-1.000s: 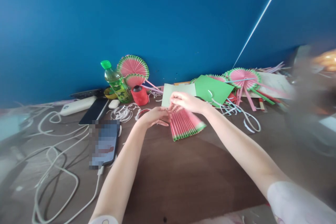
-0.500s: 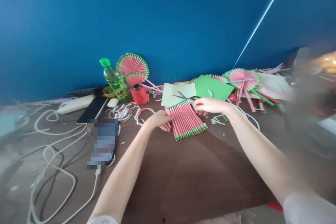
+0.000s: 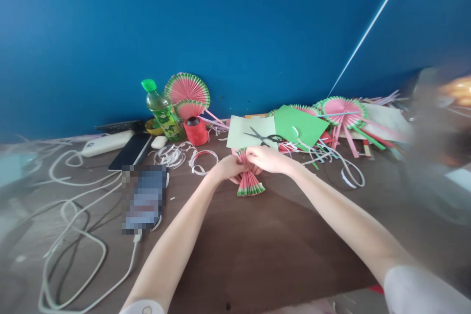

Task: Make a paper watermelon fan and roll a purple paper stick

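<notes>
A green-capped bottle (image 3: 162,112), partly filled with a pale drink, stood at the table's (image 3: 257,255) back edge beside a red spool (image 3: 196,132). Around the middle of the table, nearer the back edge, both hands pinched a pleated pink-and-green paper fan (image 3: 250,185) by its gathered top. The left hand (image 3: 227,169) pressed its fingers against the folds from one side and the right hand (image 3: 268,159) closed over them from the other, the pleats splaying toward the near edge. Both forearms reached forward from the near edge and converged, wrists low. Scissors (image 3: 265,136) lay on a pale sheet (image 3: 239,133) just behind the hands; a phone (image 3: 144,198) lay toward the left edge.
</notes>
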Available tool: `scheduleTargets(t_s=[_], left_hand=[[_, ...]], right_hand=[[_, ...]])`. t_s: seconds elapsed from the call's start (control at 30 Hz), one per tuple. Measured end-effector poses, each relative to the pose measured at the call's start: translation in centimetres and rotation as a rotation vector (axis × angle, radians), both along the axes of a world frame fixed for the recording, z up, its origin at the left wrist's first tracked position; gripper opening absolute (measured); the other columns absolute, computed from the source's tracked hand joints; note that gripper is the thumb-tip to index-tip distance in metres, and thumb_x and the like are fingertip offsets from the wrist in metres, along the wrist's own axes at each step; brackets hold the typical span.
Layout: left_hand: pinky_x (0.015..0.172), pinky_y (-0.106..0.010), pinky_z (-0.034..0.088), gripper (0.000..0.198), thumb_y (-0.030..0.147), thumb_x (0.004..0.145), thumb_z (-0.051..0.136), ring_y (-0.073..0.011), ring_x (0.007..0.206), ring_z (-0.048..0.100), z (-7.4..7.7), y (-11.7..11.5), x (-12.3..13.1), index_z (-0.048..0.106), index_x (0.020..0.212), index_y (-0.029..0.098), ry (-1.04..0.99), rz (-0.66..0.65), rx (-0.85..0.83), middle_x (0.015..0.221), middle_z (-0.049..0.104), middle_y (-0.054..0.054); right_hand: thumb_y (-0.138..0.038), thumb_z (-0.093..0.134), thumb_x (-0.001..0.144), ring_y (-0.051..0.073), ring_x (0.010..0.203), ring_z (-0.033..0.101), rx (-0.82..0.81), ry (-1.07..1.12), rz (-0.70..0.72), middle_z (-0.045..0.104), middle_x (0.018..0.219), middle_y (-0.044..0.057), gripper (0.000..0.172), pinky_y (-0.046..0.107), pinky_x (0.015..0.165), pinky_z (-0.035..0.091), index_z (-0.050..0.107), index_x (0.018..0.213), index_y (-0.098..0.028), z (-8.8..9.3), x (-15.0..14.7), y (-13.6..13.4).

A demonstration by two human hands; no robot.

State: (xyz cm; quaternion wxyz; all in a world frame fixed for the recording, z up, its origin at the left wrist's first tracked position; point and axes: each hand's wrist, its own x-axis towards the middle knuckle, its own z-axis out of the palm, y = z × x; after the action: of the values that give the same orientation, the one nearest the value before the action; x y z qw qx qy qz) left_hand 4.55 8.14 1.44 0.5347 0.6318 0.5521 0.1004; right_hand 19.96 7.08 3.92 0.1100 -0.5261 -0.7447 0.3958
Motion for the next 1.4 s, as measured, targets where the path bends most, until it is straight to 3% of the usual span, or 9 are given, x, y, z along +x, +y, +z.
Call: scheduleTargets(t_s=[0.33, 0.47, 0.67, 0.77, 0.9, 0.97, 1.1, 1.27, 1.4], left_hand=[[0.051, -0.028, 0.048, 0.01, 0.014, 0.061, 0.059, -0.0185, 0.046, 0.06, 0.5, -0.1, 0.1, 0.058, 0.051, 0.015, 0.09, 0.045, 0.155, 0.052, 0.061, -0.005], [0.053, -0.028, 0.049, 0.008, 0.013, 0.061, 0.059, -0.0185, 0.051, 0.061, -0.1, 0.3, -0.2, 0.056, 0.054, 0.015, 0.002, 0.105, 0.127, 0.051, 0.059, -0.003], [0.056, -0.024, 0.049, 0.007, 0.016, 0.071, 0.053, -0.0134, 0.056, 0.06, 0.4, 0.0, 0.1, 0.05, 0.065, 0.016, -0.195, 0.22, 0.097, 0.057, 0.061, -0.001], [0.059, -0.023, 0.048, 0.008, 0.01, 0.073, 0.047, -0.0126, 0.059, 0.062, 1.0, -0.2, 0.4, 0.05, 0.066, 0.015, -0.281, 0.207, 0.037, 0.059, 0.064, -0.002], [0.055, -0.023, 0.046, 0.009, 0.008, 0.071, 0.048, -0.0142, 0.057, 0.062, 0.9, -0.2, 0.7, 0.052, 0.066, 0.014, -0.332, 0.191, -0.042, 0.057, 0.064, -0.003], [0.055, -0.025, 0.047, 0.006, 0.009, 0.072, 0.051, -0.0149, 0.056, 0.063, 0.7, -0.2, 0.8, 0.052, 0.068, 0.013, -0.35, 0.194, -0.059, 0.058, 0.064, -0.004], [0.057, -0.026, 0.048, 0.007, 0.017, 0.071, 0.06, -0.0151, 0.056, 0.063, 0.3, -0.1, 0.6, 0.056, 0.072, 0.012, -0.486, 0.189, -0.086, 0.064, 0.065, -0.004], [0.059, -0.026, 0.048, 0.011, 0.02, 0.072, 0.06, -0.0149, 0.059, 0.063, 0.9, -0.1, 0.1, 0.061, 0.073, 0.009, -0.59, 0.237, -0.117, 0.064, 0.065, -0.005], [0.055, -0.023, 0.047, 0.012, 0.019, 0.076, 0.056, -0.0146, 0.061, 0.064, 1.7, -0.1, -0.1, 0.061, 0.081, 0.01, -0.613, 0.325, -0.121, 0.07, 0.066, -0.006]], right_hand=[[-0.028, 0.032, 0.087, 0.012, 0.049, 0.055, -0.021, -0.024, 0.05, 0.059, 0.068, 0.003, 0.017, 0.024, 0.046, 0.036, 0.041, 0.074, -0.02, 0.8, -1.3, 0.7], [-0.028, 0.034, 0.088, 0.01, 0.05, 0.051, 0.057, 0.017, 0.061, 0.059, 0.071, 0.003, 0.018, 0.022, 0.044, 0.032, 0.044, 0.075, -0.02, 0.7, -1.0, 1.0], [-0.027, 0.037, 0.089, 0.011, 0.057, 0.06, -0.037, 0.223, -0.015, 0.064, 0.081, 0.004, 0.013, 0.021, 0.049, 0.043, 0.046, 0.082, -0.02, 1.6, 0.5, 1.4], [-0.026, 0.04, 0.088, 0.008, 0.047, 0.055, 0.1, 0.276, -0.108, 0.061, 0.071, 0.003, 0.013, 0.02, 0.046, 0.041, 0.046, 0.08, -0.018, 2.2, 1.0, 1.6], [-0.028, 0.039, 0.089, 0.005, 0.042, 0.044, 0.435, 0.434, -0.268, 0.053, 0.061, -0.002, 0.014, 0.02, 0.046, 0.037, 0.048, 0.084, -0.018, 2.7, 0.2, 1.0], [-0.03, 0.04, 0.089, 0.006, 0.046, 0.044, 0.487, 0.464, -0.242, 0.052, 0.061, -0.003, 0.016, 0.021, 0.049, 0.037, 0.051, 0.088, -0.018, 2.7, -0.5, 0.6], [-0.021, 0.044, 0.085, 0.008, 0.049, 0.046, 0.318, 0.302, -0.067, 0.055, 0.06, -0.002, 0.018, 0.022, 0.052, 0.038, 0.06, 0.092, -0.017, 1.8, -1.2, 0.3], [-0.019, 0.044, 0.084, 0.009, 0.054, 0.051, 0.181, 0.253, -0.01, 0.06, 0.066, 0.0, 0.023, 0.023, 0.055, 0.04, 0.06, 0.1, -0.017, 1.3, -0.3, 1.0], [-0.022, 0.046, 0.083, 0.007, 0.046, 0.044, 0.16, 0.268, 0.021, 0.053, 0.056, -0.005, 0.012, 0.021, 0.048, 0.034, 0.055, 0.09, -0.018, 1.7, 0.5, 1.2]])
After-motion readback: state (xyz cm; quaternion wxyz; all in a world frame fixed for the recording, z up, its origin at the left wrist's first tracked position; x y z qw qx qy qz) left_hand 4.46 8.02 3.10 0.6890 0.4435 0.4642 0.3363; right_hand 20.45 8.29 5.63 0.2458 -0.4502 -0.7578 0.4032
